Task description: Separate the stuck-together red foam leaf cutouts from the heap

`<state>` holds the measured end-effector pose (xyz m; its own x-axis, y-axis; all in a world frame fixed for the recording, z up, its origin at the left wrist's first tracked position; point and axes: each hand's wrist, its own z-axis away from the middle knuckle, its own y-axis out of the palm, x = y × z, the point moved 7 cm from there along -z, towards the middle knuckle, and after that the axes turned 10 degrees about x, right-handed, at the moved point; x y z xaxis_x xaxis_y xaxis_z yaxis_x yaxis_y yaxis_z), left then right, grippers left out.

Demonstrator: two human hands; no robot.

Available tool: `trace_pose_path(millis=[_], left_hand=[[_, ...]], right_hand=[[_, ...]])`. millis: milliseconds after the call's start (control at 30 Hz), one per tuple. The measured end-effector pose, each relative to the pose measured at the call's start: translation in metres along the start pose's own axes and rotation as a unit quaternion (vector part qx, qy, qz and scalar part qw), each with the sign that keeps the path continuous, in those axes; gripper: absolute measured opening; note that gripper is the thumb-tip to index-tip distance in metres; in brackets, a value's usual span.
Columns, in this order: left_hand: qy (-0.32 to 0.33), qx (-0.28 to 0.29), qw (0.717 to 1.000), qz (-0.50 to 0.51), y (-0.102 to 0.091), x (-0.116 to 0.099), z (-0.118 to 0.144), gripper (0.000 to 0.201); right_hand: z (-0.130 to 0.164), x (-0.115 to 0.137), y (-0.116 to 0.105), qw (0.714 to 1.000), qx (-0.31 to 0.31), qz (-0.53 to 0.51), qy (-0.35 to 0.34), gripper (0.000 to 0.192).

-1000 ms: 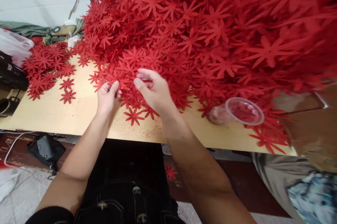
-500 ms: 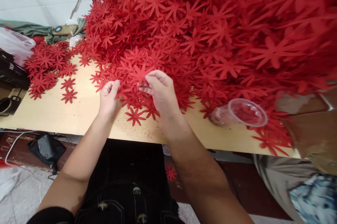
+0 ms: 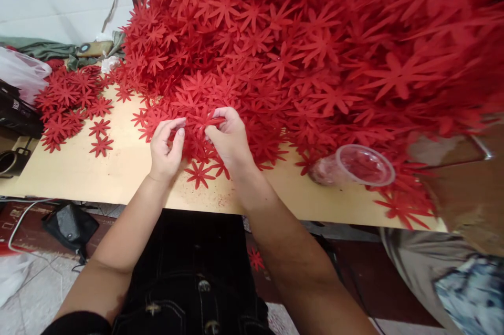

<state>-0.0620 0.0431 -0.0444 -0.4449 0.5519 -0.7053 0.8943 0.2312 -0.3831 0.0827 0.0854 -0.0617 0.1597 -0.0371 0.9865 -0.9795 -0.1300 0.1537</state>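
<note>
My right hand (image 3: 231,138) pinches a red flower-shaped cutout (image 3: 203,123) between thumb and fingers, in front of the big heap. Just left of it, my left hand (image 3: 166,150) is open, its thumb and fingers apart and nothing visible between them. Its fingertips point toward the held cutout without clearly touching it. A large heap of red cutouts (image 3: 252,46) rises behind both hands. Below them, a single cutout (image 3: 199,174) lies flat on the pale tabletop (image 3: 134,177), close to fine red crumbs.
A clear plastic cup (image 3: 354,166) lies tipped on the right, beside a cardboard box (image 3: 472,182). At left is a smaller pile of cutouts (image 3: 65,98) by a white plastic bag (image 3: 23,72). One cutout (image 3: 255,259) lies below the table edge.
My left hand's thumb and fingers have spread from a closed pinch. My right hand has shifted slightly left and turned the cutout, bringing it nearer the left hand.
</note>
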Motion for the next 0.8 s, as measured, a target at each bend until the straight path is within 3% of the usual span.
trace_pose_path(millis=[167, 400, 600, 700, 800], left_hand=[[-0.026, 0.012, 0.998, 0.061, 0.002, 0.005, 0.000, 0.027], [-0.054, 0.005, 0.991, 0.121, 0.004, 0.011, -0.002, 0.033], [-0.166, -0.027, 0.952, 0.256, 0.011, 0.033, 0.000, 0.022], [-0.202, -0.078, 0.926, 0.310, 0.005, 0.040, 0.003, 0.018], [-0.237, -0.104, 0.897, 0.359, 0.002, 0.047, 0.004, 0.019]], right_hand=[[-0.001, -0.004, 0.006, 0.999, 0.049, 0.017, -0.015, 0.009], [0.005, -0.003, 0.013, 0.994, 0.085, 0.055, -0.032, 0.027], [0.009, 0.004, 0.021, 0.989, 0.116, 0.070, -0.050, 0.036], [0.006, 0.008, 0.009, 0.989, 0.101, 0.088, -0.055, 0.037], [-0.003, 0.014, -0.025, 0.988, 0.019, 0.137, -0.075, 0.033]])
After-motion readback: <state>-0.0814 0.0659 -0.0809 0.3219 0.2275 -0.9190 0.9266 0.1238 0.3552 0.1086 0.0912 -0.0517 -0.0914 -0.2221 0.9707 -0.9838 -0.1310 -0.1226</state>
